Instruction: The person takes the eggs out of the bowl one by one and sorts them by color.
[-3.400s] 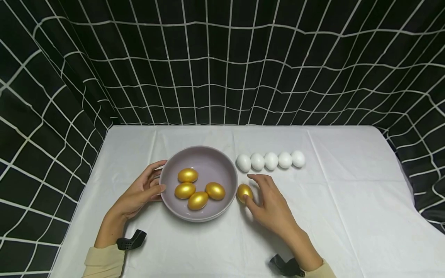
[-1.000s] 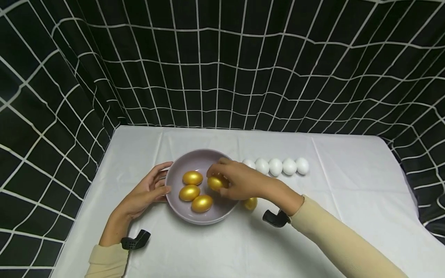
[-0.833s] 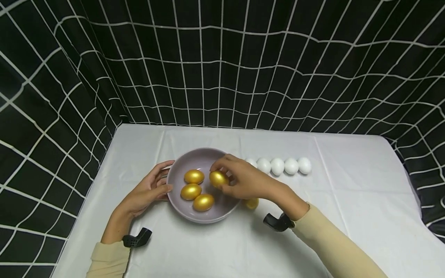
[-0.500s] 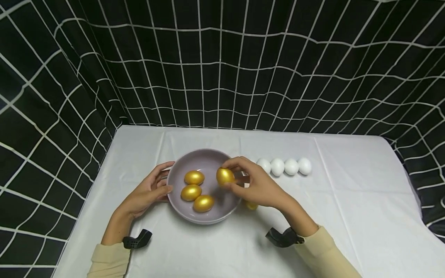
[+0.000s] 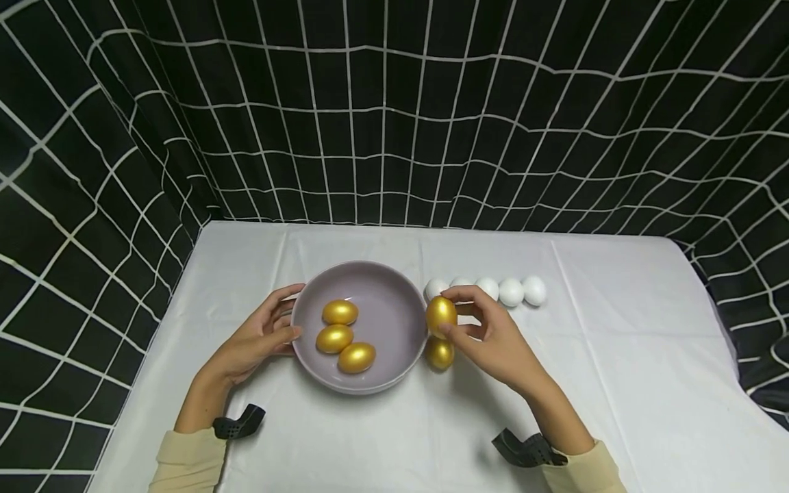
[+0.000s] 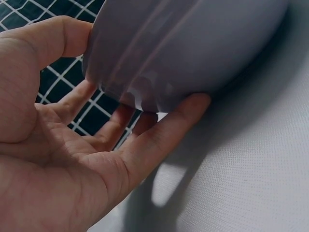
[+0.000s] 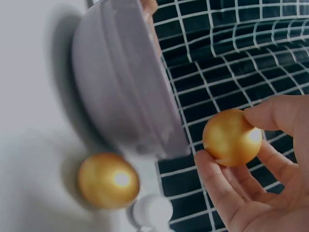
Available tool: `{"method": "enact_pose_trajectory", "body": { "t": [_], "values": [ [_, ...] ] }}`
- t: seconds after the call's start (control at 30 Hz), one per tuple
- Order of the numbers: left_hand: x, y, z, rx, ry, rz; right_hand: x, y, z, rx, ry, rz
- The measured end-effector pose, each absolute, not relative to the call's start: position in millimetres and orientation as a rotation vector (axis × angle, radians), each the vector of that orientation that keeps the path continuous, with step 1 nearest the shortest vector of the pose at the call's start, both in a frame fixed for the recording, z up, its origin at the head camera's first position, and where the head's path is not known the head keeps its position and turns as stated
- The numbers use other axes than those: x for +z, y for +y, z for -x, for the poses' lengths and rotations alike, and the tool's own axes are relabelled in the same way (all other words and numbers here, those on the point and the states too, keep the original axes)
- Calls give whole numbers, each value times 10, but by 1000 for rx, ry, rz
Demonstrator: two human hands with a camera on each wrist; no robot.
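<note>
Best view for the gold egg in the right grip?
Right wrist: the gold egg looks largest there, with the right grip's thumb and a fingertip visible against it. Head shows it smaller, the thumb covering part of its lower edge. Left wrist doesn't show it.

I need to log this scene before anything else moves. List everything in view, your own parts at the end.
Bowl: 1, mauve, left of centre in the head view
Cloth: 1, white, under the bowl
Golden eggs in the bowl: 3, gold, toward its left side
Golden egg on the cloth: 1, gold, just right of the bowl
Held golden egg: 1, gold, raised by the bowl's right rim
White eggs: 5, white, in a row right of the bowl, some partly hidden
Backdrop: black with white grid lines, behind and at both sides
Wrist devices: 2, black, one per wrist
Sleeves: 2, beige, on the forearms
Left grip: 1, bare, holding the bowl's left side
Right grip: 1, bare, pinching the raised egg
</note>
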State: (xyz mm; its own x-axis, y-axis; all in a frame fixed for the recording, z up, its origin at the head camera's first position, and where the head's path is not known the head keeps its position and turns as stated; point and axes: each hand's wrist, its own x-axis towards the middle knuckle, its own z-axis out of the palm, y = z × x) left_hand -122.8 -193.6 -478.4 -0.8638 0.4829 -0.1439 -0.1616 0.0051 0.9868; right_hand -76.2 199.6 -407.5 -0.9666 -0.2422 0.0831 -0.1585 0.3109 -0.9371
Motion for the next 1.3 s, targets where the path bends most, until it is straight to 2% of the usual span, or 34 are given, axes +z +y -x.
{"method": "enact_pose_trajectory", "body": {
  "t": [0.63,1.3],
  "values": [
    [-4790,-1918,1219,1917,1824,-323,-4434,2323,525,-1552,2772,97],
    [-4794,-1928,1225,1920,1830,-331,-4596,2287,527,-1233,2934,193]
  ]
}}
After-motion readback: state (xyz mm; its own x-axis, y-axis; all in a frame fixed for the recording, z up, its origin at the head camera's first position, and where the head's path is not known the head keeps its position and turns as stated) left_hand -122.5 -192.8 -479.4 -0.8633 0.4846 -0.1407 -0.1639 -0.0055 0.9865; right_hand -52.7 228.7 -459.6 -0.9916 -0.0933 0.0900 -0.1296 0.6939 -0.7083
